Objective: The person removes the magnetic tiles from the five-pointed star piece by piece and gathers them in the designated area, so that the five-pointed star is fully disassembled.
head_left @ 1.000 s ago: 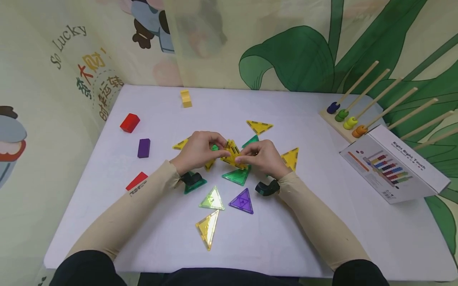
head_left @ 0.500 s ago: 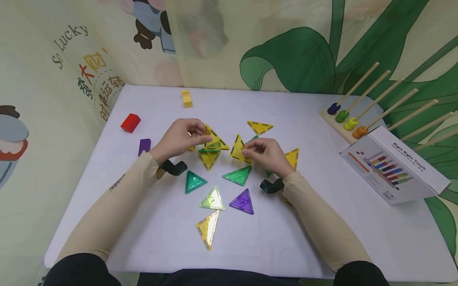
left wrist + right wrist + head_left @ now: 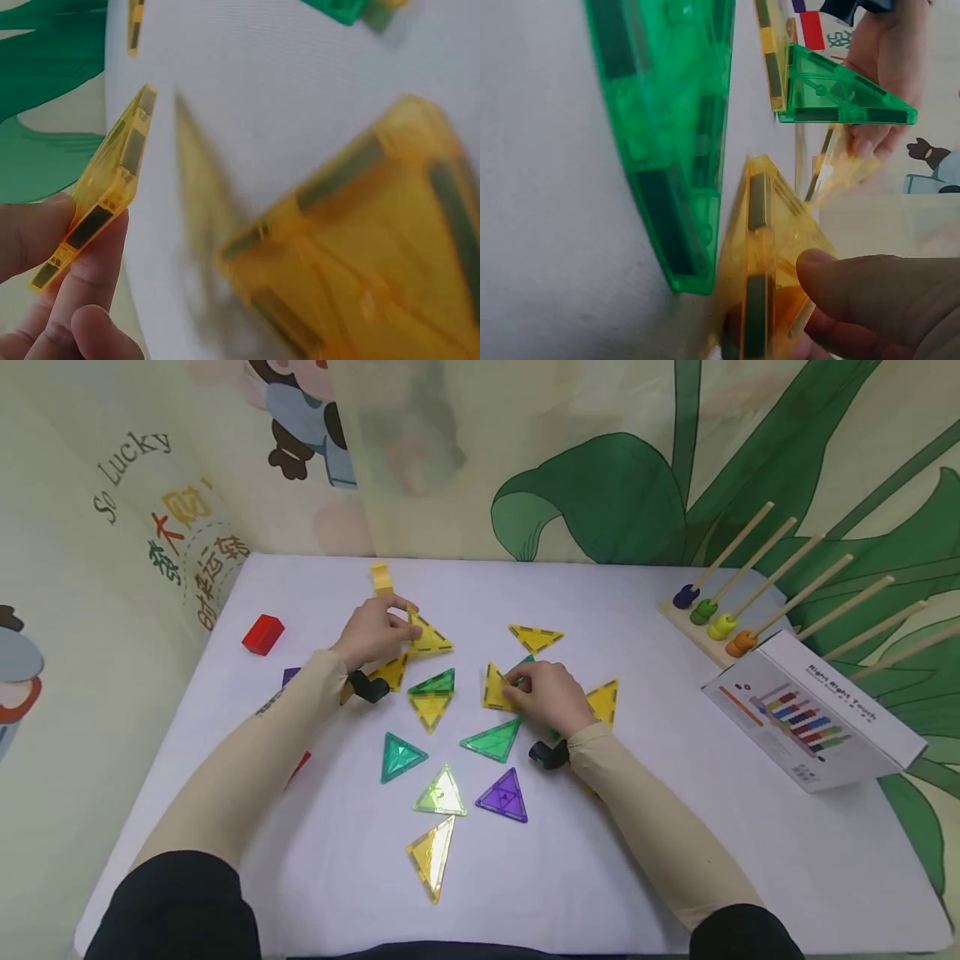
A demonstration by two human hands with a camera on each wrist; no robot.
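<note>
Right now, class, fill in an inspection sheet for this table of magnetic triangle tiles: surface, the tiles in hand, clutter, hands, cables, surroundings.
Surface: white table, flat, tiles scattered over its middle.
Job's things: yellow tile pinched in the left hand; second yellow tile held by the right hand, beside a dark green tile.
Clutter: loose tiles include a purple tile and a teal tile; red block; yellow block; bead rack; printed box.
Hands: left hand grips its tile by the edge; right hand has its fingers curled on its tile.
Cables: nothing seen.
Surroundings: cartoon and leaf-print wall covering.
</note>
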